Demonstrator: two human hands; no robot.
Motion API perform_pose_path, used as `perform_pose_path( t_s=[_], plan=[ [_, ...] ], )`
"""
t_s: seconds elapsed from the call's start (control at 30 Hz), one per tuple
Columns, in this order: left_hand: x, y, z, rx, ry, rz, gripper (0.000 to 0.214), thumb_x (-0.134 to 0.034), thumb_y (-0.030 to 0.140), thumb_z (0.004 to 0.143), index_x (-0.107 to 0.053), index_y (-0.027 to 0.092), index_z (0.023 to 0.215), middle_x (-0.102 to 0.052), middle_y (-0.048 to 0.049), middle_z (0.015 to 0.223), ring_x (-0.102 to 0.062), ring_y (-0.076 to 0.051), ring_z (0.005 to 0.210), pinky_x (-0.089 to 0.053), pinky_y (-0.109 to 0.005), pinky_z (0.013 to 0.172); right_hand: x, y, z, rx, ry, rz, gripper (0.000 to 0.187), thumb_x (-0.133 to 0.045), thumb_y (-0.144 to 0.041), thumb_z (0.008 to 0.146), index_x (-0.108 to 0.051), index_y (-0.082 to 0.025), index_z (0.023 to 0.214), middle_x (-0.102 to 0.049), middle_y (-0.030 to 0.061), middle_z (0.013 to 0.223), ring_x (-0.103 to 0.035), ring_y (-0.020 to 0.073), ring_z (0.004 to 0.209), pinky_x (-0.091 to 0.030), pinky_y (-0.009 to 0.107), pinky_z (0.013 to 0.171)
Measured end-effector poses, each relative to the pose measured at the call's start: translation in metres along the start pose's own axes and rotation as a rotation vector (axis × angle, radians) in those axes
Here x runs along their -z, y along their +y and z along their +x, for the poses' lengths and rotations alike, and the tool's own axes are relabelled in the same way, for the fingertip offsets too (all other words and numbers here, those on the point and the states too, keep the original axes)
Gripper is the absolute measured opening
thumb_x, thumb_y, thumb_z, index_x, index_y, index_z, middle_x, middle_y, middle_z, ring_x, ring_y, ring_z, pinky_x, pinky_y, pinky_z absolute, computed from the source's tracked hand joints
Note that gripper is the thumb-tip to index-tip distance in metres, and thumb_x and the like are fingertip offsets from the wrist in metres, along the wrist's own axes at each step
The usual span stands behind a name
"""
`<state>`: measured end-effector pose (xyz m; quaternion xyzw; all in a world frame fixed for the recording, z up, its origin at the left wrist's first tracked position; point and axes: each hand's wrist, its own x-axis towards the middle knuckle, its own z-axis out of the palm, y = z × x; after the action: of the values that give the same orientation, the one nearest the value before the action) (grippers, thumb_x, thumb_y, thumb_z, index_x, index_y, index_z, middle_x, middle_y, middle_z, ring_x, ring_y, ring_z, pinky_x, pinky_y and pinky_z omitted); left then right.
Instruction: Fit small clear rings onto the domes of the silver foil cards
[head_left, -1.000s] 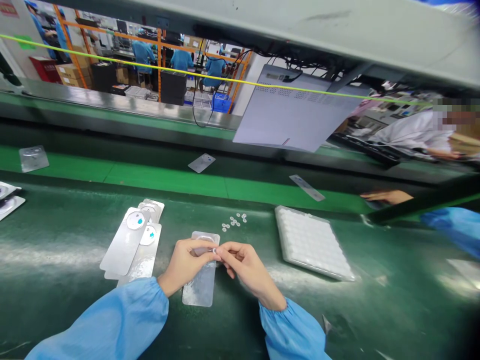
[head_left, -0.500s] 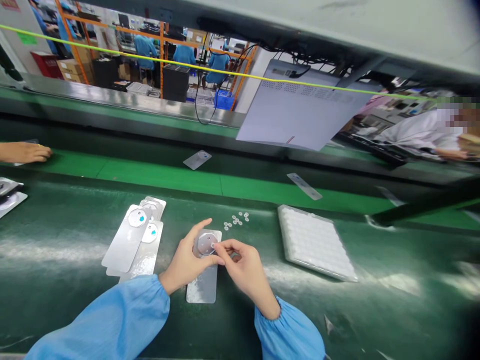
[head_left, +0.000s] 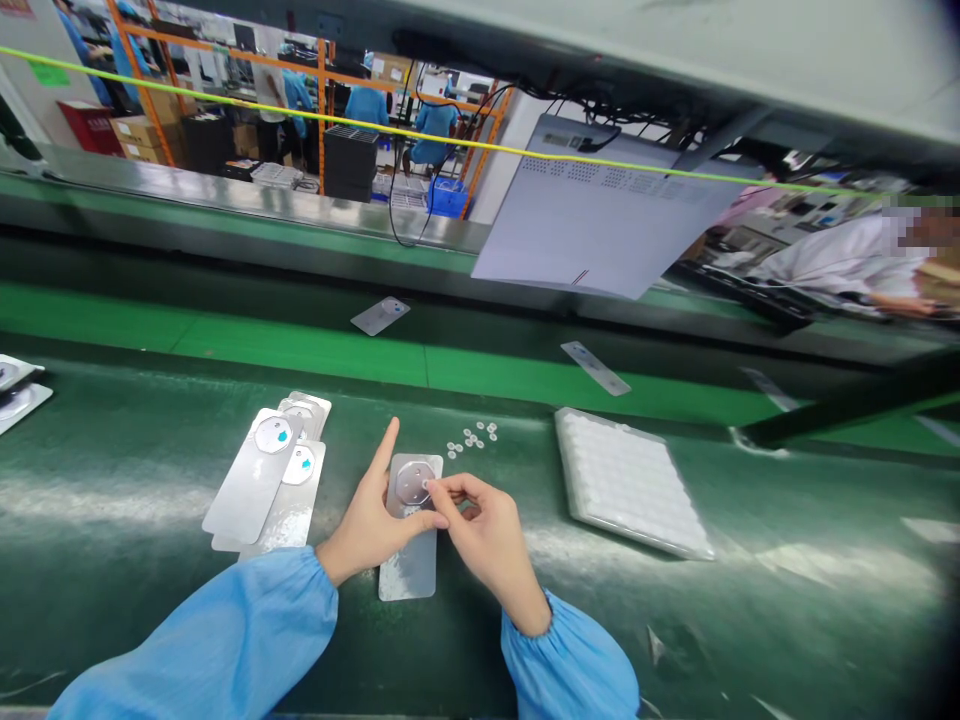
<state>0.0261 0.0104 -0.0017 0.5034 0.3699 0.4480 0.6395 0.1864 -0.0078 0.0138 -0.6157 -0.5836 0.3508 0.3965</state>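
Observation:
A clear plastic blister card point(head_left: 409, 565) with a round disc near its top lies on the dark green table in front of me. My left hand point(head_left: 371, 520) steadies its left edge, index finger stretched forward, thumb resting across the card. My right hand point(head_left: 480, 535) pinches a tiny white ring at the disc's right rim. Several more small white rings point(head_left: 472, 438) lie loose just beyond the card.
A stack of similar cards with blue-marked discs point(head_left: 266, 475) sits to the left. A white compartment tray point(head_left: 630, 485) lies to the right. Two cards point(head_left: 381, 315) ride the green conveyor point(head_left: 300, 350) beyond. A person in white is at the far right.
My left hand opened, its index finger now pointing forward, exposing the disc. My right pinch moved onto the disc's rim. Another person's hand at the far left has gone from view.

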Motion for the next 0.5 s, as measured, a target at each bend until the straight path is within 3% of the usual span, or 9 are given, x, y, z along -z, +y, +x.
perform_pose_path(
  t_s=[0.1,0.2,0.27,0.37,0.43,0.5],
  plan=[
    [0.000,0.000,-0.002,0.002,-0.031,-0.072,0.113,-0.080,0.030,0.081,-0.003,0.025,0.163,-0.068,-0.0032,0.097,-0.063,-0.015,0.083,-0.051,-0.027,0.082,0.005,-0.001,0.005,0.015,0.003,0.000,0.048,-0.070,-0.058,0.084,-0.058,-0.021,0.058,-0.057,-0.0008,0.053,-0.047,0.0129,0.050,-0.035,0.026,0.048],
    [0.000,-0.001,-0.001,0.019,-0.021,-0.121,0.106,-0.075,0.032,0.086,-0.003,0.024,0.163,-0.067,-0.0013,0.092,-0.061,-0.012,0.077,-0.050,-0.024,0.075,0.008,0.004,0.014,-0.053,-0.082,0.134,0.058,-0.078,-0.065,0.073,-0.045,-0.023,0.053,-0.043,-0.0062,0.046,-0.037,0.0095,0.044,-0.028,0.024,0.044],
    [0.001,-0.001,0.002,0.041,0.019,-0.114,0.103,-0.076,0.031,0.085,-0.008,0.021,0.163,-0.067,-0.0006,0.088,-0.060,-0.011,0.073,-0.050,-0.022,0.071,0.007,0.009,0.020,-0.132,-0.196,0.291,0.060,-0.077,-0.071,0.070,-0.043,-0.023,0.058,-0.045,-0.0071,0.045,-0.037,0.0084,0.041,-0.027,0.022,0.040],
    [0.002,-0.002,0.010,0.074,0.093,-0.116,0.091,-0.078,0.031,0.082,-0.031,0.014,0.157,-0.067,-0.0007,0.082,-0.061,-0.011,0.069,-0.050,-0.021,0.066,0.002,0.018,0.022,-0.188,-0.304,0.444,0.060,-0.065,-0.081,0.075,-0.050,-0.022,0.069,-0.052,-0.0054,0.050,-0.043,0.0093,0.039,-0.028,0.020,0.036],
    [0.002,-0.002,0.014,0.089,0.140,-0.154,0.084,-0.079,0.030,0.079,-0.040,0.013,0.151,-0.069,-0.0017,0.081,-0.064,-0.013,0.068,-0.051,-0.022,0.063,-0.001,0.022,0.017,-0.145,-0.343,0.427,0.059,-0.063,-0.079,0.078,-0.056,-0.021,0.076,-0.058,-0.0032,0.054,-0.047,0.0103,0.041,-0.030,0.020,0.036],
    [0.002,-0.001,0.015,0.100,0.162,-0.205,0.085,-0.080,0.030,0.077,-0.038,0.015,0.150,-0.072,-0.0034,0.083,-0.068,-0.017,0.071,-0.054,-0.026,0.065,-0.004,0.022,0.009,-0.089,-0.391,0.364,0.055,-0.063,-0.074,0.083,-0.060,-0.019,0.075,-0.060,-0.0017,0.054,-0.047,0.0098,0.041,-0.032,0.021,0.038]
  ],
)
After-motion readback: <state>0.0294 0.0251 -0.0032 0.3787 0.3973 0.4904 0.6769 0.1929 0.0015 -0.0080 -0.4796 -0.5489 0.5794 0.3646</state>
